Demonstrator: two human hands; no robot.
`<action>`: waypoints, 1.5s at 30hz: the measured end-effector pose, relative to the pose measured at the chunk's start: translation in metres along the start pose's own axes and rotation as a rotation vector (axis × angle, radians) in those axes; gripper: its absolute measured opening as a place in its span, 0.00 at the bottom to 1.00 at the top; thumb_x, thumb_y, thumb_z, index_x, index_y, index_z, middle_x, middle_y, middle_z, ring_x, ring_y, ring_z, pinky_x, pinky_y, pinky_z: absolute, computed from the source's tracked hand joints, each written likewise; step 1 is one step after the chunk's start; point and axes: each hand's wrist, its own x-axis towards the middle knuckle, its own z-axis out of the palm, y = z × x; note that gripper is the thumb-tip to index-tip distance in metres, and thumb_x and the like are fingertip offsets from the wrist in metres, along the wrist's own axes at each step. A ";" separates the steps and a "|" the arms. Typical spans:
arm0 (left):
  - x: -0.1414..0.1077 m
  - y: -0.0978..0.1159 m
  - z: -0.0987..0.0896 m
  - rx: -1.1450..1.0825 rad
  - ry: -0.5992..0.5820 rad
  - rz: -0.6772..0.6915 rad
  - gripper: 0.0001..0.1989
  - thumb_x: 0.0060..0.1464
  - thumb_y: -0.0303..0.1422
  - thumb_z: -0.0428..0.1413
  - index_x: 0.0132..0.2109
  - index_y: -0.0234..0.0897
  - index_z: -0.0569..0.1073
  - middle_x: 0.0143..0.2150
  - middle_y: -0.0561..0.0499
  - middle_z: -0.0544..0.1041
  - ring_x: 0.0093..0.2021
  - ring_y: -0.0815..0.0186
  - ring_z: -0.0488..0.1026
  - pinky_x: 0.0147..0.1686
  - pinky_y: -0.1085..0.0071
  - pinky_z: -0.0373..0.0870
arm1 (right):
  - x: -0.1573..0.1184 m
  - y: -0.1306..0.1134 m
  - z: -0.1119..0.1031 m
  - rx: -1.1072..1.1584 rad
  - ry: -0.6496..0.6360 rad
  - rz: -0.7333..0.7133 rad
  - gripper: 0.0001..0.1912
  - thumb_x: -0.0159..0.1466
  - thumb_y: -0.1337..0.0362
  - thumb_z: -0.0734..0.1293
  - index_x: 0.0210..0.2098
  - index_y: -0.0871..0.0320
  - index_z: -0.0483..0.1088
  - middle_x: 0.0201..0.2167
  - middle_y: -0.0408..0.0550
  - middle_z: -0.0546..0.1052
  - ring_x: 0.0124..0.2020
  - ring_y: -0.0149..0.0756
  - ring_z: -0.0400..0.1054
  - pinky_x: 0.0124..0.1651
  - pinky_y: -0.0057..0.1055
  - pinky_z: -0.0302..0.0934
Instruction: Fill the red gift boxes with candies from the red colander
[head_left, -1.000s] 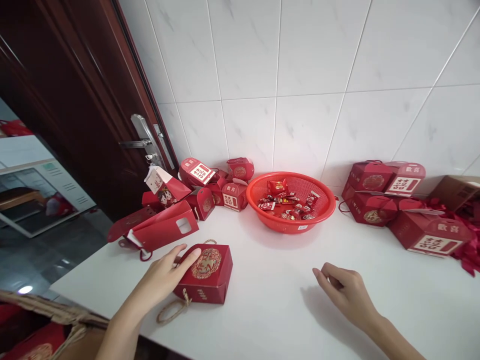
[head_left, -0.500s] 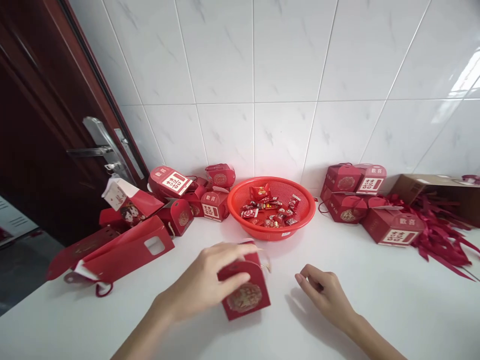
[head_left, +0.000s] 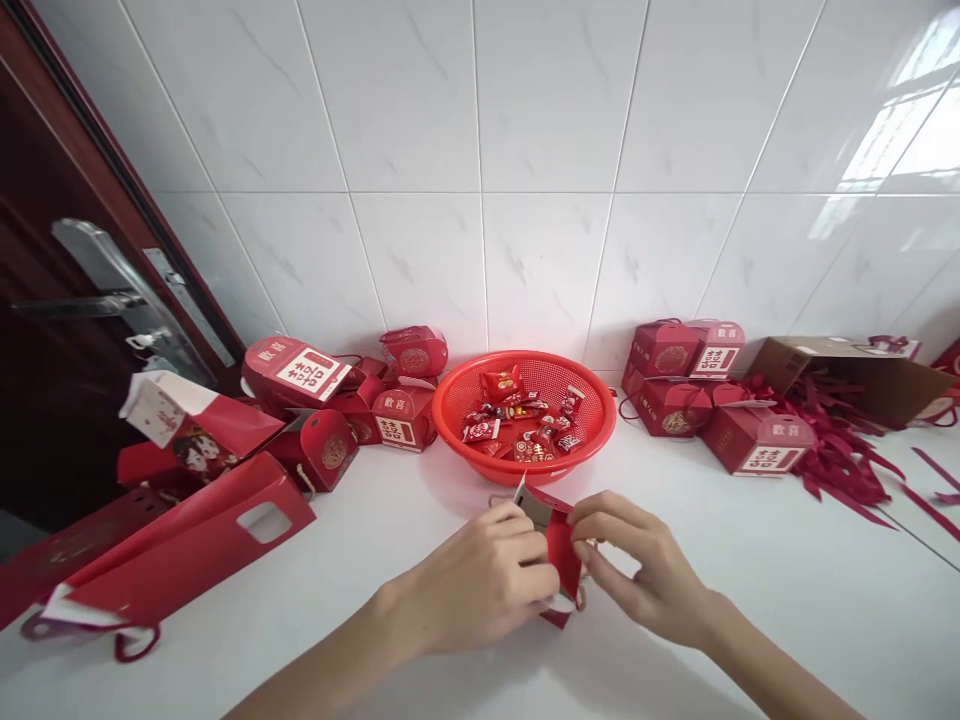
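Note:
A small red gift box (head_left: 564, 550) stands on the white table in front of the basket, its top partly opened with flaps raised. My left hand (head_left: 499, 565) is closed on its left side, fingers curled over the edge. On the right side, my right hand (head_left: 637, 565) pinches a red flap between thumb and fingers. Cord loops show at both ends of the box. Just behind it, a red plastic basket (head_left: 444, 418) holds several wrapped candies (head_left: 480, 430).
Several red boxes (head_left: 405, 415) and bags (head_left: 202, 530) lie at the left, by a dark door (head_left: 45, 250). At the right are stacked red boxes (head_left: 757, 440), red ribbons (head_left: 847, 465) and a cardboard box (head_left: 885, 385). A tiled wall rises behind.
The box has been turned and its top opened. My right hand has come in and taken hold of a flap. The camera view has shifted to the right.

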 end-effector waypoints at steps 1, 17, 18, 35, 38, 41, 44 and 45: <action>0.000 0.000 0.000 -0.025 -0.004 -0.004 0.11 0.66 0.30 0.52 0.35 0.40 0.76 0.32 0.53 0.77 0.33 0.66 0.67 0.39 0.67 0.61 | 0.007 -0.004 0.000 -0.013 -0.100 -0.016 0.10 0.70 0.68 0.59 0.35 0.55 0.70 0.35 0.50 0.76 0.33 0.34 0.69 0.36 0.30 0.64; -0.001 -0.016 -0.035 -0.367 -0.216 -0.447 0.21 0.71 0.38 0.43 0.42 0.38 0.79 0.42 0.47 0.76 0.36 0.63 0.74 0.35 0.68 0.67 | 0.033 -0.028 -0.015 -0.242 -0.289 0.404 0.10 0.65 0.66 0.64 0.43 0.54 0.75 0.38 0.48 0.73 0.32 0.34 0.69 0.33 0.30 0.63; 0.000 -0.016 -0.035 -0.367 -0.242 -0.469 0.18 0.69 0.40 0.46 0.45 0.39 0.79 0.46 0.46 0.76 0.38 0.61 0.76 0.36 0.68 0.68 | 0.031 -0.028 -0.020 -0.223 -0.305 0.432 0.13 0.64 0.67 0.64 0.46 0.53 0.75 0.39 0.48 0.73 0.33 0.34 0.69 0.35 0.31 0.64; -0.006 -0.020 -0.039 -0.438 -0.285 -0.508 0.24 0.61 0.37 0.54 0.64 0.46 0.71 0.67 0.49 0.69 0.59 0.53 0.73 0.56 0.63 0.70 | 0.014 -0.013 -0.016 -0.041 -0.440 0.508 0.13 0.66 0.58 0.68 0.50 0.50 0.70 0.47 0.45 0.74 0.38 0.35 0.68 0.43 0.34 0.66; -0.009 -0.024 -0.041 -0.500 -0.257 -0.481 0.22 0.65 0.29 0.45 0.61 0.45 0.74 0.65 0.50 0.72 0.61 0.58 0.72 0.58 0.66 0.69 | 0.015 -0.012 -0.013 -0.023 -0.459 0.464 0.14 0.68 0.58 0.66 0.53 0.48 0.71 0.47 0.45 0.75 0.37 0.34 0.68 0.43 0.34 0.66; -0.009 -0.027 -0.039 -0.486 -0.200 -0.515 0.23 0.64 0.27 0.46 0.62 0.47 0.73 0.63 0.50 0.73 0.59 0.59 0.72 0.56 0.67 0.69 | 0.017 -0.012 -0.010 -0.022 -0.475 0.446 0.13 0.69 0.58 0.65 0.52 0.48 0.73 0.47 0.46 0.75 0.36 0.34 0.69 0.42 0.34 0.66; -0.010 -0.027 -0.042 -0.488 -0.223 -0.515 0.23 0.61 0.39 0.56 0.63 0.50 0.71 0.64 0.49 0.70 0.56 0.56 0.74 0.51 0.66 0.72 | 0.019 -0.012 -0.008 -0.030 -0.464 0.428 0.13 0.70 0.56 0.64 0.51 0.49 0.74 0.47 0.47 0.75 0.37 0.35 0.69 0.42 0.34 0.66; -0.010 -0.026 -0.043 -0.496 -0.239 -0.508 0.27 0.58 0.44 0.59 0.64 0.50 0.70 0.65 0.48 0.69 0.57 0.54 0.73 0.51 0.65 0.72 | 0.020 -0.012 -0.008 -0.035 -0.460 0.425 0.13 0.71 0.54 0.63 0.50 0.50 0.74 0.47 0.47 0.75 0.37 0.35 0.70 0.42 0.35 0.66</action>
